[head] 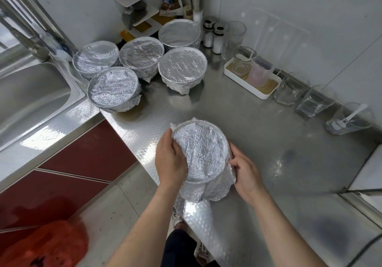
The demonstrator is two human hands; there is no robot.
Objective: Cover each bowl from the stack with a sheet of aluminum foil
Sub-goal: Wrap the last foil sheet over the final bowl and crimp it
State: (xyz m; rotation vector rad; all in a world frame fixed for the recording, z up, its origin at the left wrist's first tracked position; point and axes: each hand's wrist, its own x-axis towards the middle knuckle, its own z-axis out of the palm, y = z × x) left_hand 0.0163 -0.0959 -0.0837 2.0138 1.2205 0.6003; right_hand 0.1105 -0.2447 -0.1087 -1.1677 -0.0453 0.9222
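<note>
Both are on it now: the left hand point(171, 159) cups the left flank of the foil-wrapped bowl point(202, 148) at the worktop's point(268, 122) near edge, while the right hand point(246, 173) pinches its right-side foil, equally close, with the five covered bowls point(183, 66) well beyond it.

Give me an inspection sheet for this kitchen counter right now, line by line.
Surface: steel counter, patterned, with dull smudges near the right.
Job's things: one foil-wrapped bowl in front; five covered bowls grouped at the back left.
Clutter: glasses along the wall, white tray, shakers.
Hands: left hand and right hand grip the foil-wrapped bowl's sides.
Cables: dark cord at the near right corner.
Surroundings: sink left, red cabinet fronts, orange bag on the floor.
</note>
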